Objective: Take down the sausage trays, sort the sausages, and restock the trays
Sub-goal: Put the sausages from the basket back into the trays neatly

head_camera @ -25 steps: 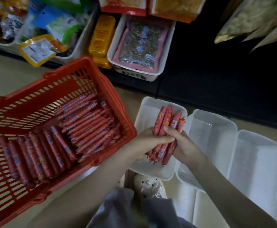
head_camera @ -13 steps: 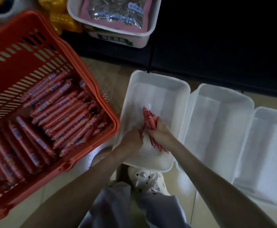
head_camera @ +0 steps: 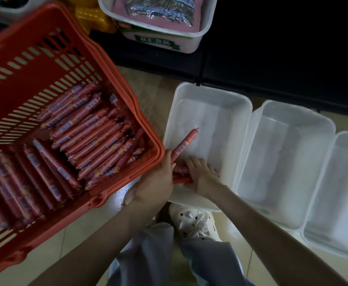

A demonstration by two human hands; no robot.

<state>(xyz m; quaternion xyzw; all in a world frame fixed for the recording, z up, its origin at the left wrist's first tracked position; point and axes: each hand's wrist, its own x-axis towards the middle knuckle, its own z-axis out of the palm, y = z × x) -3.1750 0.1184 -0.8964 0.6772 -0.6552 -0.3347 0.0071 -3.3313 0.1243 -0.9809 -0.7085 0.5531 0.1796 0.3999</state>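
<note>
Three white plastic trays stand side by side on the floor; the left tray [head_camera: 239,112] holds a small bunch of red sausages [head_camera: 180,174] at its near end. My left hand [head_camera: 158,178] grips one sausage [head_camera: 184,144] that sticks up slantwise over the tray. My right hand [head_camera: 202,172] lies palm down over the bunch and presses it against the tray's near wall. A red basket [head_camera: 115,83] at the left is filled with several rows of red sausages [head_camera: 82,141]. The middle tray [head_camera: 288,112] and right tray [head_camera: 346,139] hold no sausages.
A white bin [head_camera: 193,41] of pink seed packets sits on the dark bottom shelf [head_camera: 282,48] behind the trays. Yellow packs [head_camera: 92,19] lie beside it. My white shoe [head_camera: 195,221] and grey trousers are right below the left tray.
The bunch has gone from upright in both hands down to the near end of the left tray. Now one sausage stands out in my left hand; my right hand lies flat over the others.
</note>
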